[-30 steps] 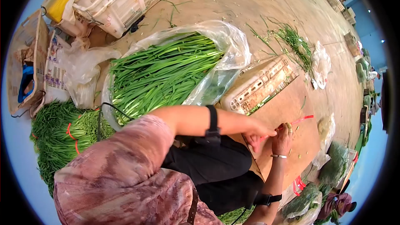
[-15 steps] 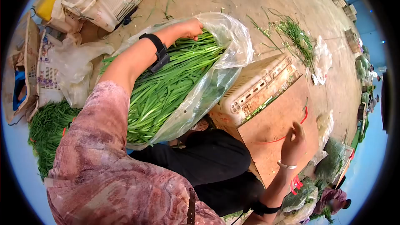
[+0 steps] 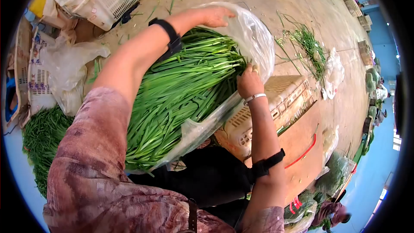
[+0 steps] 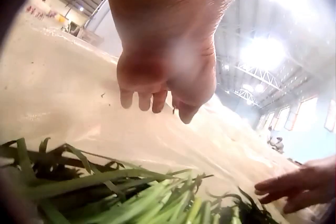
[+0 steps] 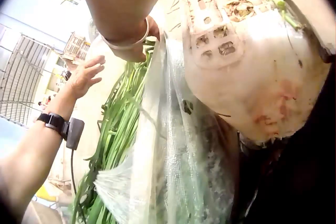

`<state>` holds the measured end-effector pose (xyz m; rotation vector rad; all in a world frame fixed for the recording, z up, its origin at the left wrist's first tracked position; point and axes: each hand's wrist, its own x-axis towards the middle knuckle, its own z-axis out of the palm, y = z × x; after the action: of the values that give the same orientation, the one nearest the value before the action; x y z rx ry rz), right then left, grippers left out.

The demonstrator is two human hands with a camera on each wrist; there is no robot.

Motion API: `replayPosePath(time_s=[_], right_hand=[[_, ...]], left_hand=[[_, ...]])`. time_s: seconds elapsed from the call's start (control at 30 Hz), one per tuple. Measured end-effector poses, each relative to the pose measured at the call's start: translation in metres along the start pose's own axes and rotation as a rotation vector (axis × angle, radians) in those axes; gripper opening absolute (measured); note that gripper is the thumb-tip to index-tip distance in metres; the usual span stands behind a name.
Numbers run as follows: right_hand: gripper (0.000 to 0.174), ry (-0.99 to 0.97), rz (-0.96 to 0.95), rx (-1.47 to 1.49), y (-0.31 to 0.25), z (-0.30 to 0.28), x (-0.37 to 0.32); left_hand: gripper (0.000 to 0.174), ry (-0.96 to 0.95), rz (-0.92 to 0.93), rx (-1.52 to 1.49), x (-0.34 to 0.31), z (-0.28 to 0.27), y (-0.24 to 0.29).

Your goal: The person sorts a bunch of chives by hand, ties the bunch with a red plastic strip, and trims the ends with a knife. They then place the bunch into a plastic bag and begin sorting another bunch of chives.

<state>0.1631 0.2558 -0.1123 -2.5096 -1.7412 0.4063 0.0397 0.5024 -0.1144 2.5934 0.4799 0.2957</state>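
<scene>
Long green chives (image 3: 189, 86) lie in a heap inside a clear plastic bag (image 3: 258, 39). My left hand (image 3: 217, 16) is over the far side of the bag, fingers loosely extended and holding nothing; in the right wrist view this left hand (image 5: 86, 77) has its fingers spread. At the ends of the chives, beside the bag's near edge, is my right hand (image 3: 250, 82), with a white bracelet on its wrist. The left wrist view shows the right hand's fingers (image 4: 278, 184) straight, close to the plastic; in the right wrist view its fingertips are hidden.
A dirty plastic crate (image 3: 276, 99) stands beside the bag, next to a brown board (image 3: 297, 164) with a red strip (image 3: 303, 153) on it. White crates (image 3: 103, 0) and more greens (image 3: 43, 140) are at the left. Loose greens (image 3: 308, 45) litter the floor.
Both hands have left the board and the red strip, which now lies there. The left hand went to the bag first, then farther over its far side; the right hand followed to the chives' ends.
</scene>
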Motion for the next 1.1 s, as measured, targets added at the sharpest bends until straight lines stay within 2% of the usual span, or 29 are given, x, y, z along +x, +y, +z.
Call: replayPosePath(time_s=[0.03, 0.1, 0.13, 0.2, 0.23, 0.3, 0.33, 0.4, 0.43, 0.47, 0.53, 0.6, 0.67, 0.73, 0.77, 0.8, 0.9, 0.97, 1.0, 1.1], right_hand=[[0.045, -0.001, 0.007, 0.000, 0.005, 0.000, 0.002], [0.046, 0.114, -0.030, 0.015, 0.014, -0.002, 0.003], [0.046, 0.112, -0.018, 0.017, 0.018, -0.002, 0.005], [0.046, 0.128, -0.039, 0.135, 0.019, -0.003, 0.007], [0.047, 0.104, 0.031, 0.170, 0.015, -0.005, 0.007], [0.047, 0.103, 0.037, 0.156, 0.008, -0.004, 0.010], [0.046, 0.102, 0.046, 0.138, 0.005, -0.004, 0.011], [0.045, 0.088, 0.058, 0.144, 0.001, -0.008, 0.009], [0.044, 0.079, 0.070, 0.148, -0.001, -0.010, 0.009], [0.044, 0.083, 0.071, 0.150, 0.001, -0.009, 0.009], [0.041, 0.175, 0.005, 0.171, 0.006, -0.003, 0.004], [0.039, 0.151, 0.029, 0.178, 0.006, -0.006, 0.001], [0.037, 0.125, 0.051, 0.183, 0.007, -0.007, -0.001], [0.034, 0.104, 0.055, 0.150, 0.010, -0.004, -0.003], [0.034, 0.106, 0.057, 0.152, 0.011, -0.003, -0.004], [0.033, 0.103, 0.065, 0.146, 0.012, -0.002, -0.005], [0.031, 0.095, 0.088, 0.155, 0.015, 0.000, -0.007], [0.031, 0.095, 0.095, 0.170, 0.015, 0.001, -0.005], [0.030, 0.095, 0.099, 0.166, 0.015, 0.002, -0.004], [0.029, 0.098, 0.098, 0.162, 0.016, 0.005, -0.005]], left_hand=[[0.050, -0.004, 0.005, -0.004, 0.000, 0.003, 0.004], [0.041, -0.127, -0.285, -0.033, -0.019, -0.001, 0.040], [0.036, -0.165, -0.276, -0.040, -0.029, 0.007, 0.045], [0.044, -0.133, -0.387, 0.224, -0.055, 0.025, 0.059], [0.044, -0.136, -0.390, 0.226, -0.061, 0.032, 0.060], [0.057, -0.119, -0.476, 0.312, -0.068, 0.040, 0.058], [0.057, -0.119, -0.477, 0.312, -0.068, 0.042, 0.057], [0.066, -0.274, -0.466, 0.289, -0.068, 0.047, 0.057], [0.065, -0.271, -0.426, 0.318, -0.068, 0.053, 0.058], [0.063, -0.220, -0.368, 0.328, -0.071, 0.063, 0.057], [0.060, -0.183, -0.372, 0.328, -0.075, 0.077, 0.067], [0.058, -0.141, -0.309, 0.466, -0.079, 0.091, 0.073], [0.059, -0.174, -0.320, 0.431, -0.079, 0.100, 0.071], [0.056, -0.033, -0.278, 0.480, -0.080, 0.104, 0.064], [0.054, -0.165, -0.325, 0.171, -0.077, 0.090, 0.062], [0.052, -0.203, -0.322, 0.158, -0.074, 0.078, 0.063], [0.059, -0.150, -0.337, 0.135, -0.078, 0.076, 0.076], [0.070, -0.081, -0.454, 0.000, -0.077, 0.076, 0.089], [0.070, -0.082, -0.453, 0.001, -0.074, 0.076, 0.091], [0.089, -0.124, -0.546, 0.007, -0.063, 0.071, 0.088]])
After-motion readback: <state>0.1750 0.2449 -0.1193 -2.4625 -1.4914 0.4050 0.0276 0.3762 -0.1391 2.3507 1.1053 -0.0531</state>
